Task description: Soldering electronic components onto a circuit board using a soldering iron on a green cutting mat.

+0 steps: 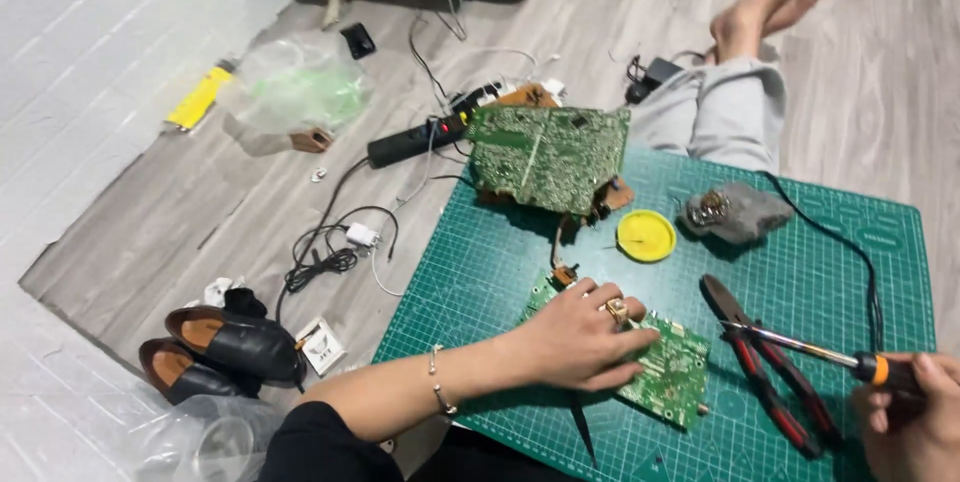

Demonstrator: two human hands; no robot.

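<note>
My left hand (pixel 580 340), with a ring and a bracelet, lies flat on a small green circuit board (pixel 672 374) on the green cutting mat (pixel 830 242), pressing it down. My right hand (pixel 915 422) at the lower right grips the black and orange handle of a soldering iron (pixel 800 344), whose metal shaft points left toward the board. Red-handled pliers (pixel 765 362) lie on the mat under the iron's shaft. A larger green circuit board (pixel 548 157) stands tilted at the mat's far edge, linked by wires to the small one.
A yellow round tin (pixel 646 235) and a grey stand with brass wool (pixel 735 210) sit on the mat. A black power strip (pixel 415 140), cables, plastic bags (pixel 298 87) and black shoes (pixel 222 347) lie on the wood floor at left. My outstretched leg (pixel 720 107) lies beyond the mat.
</note>
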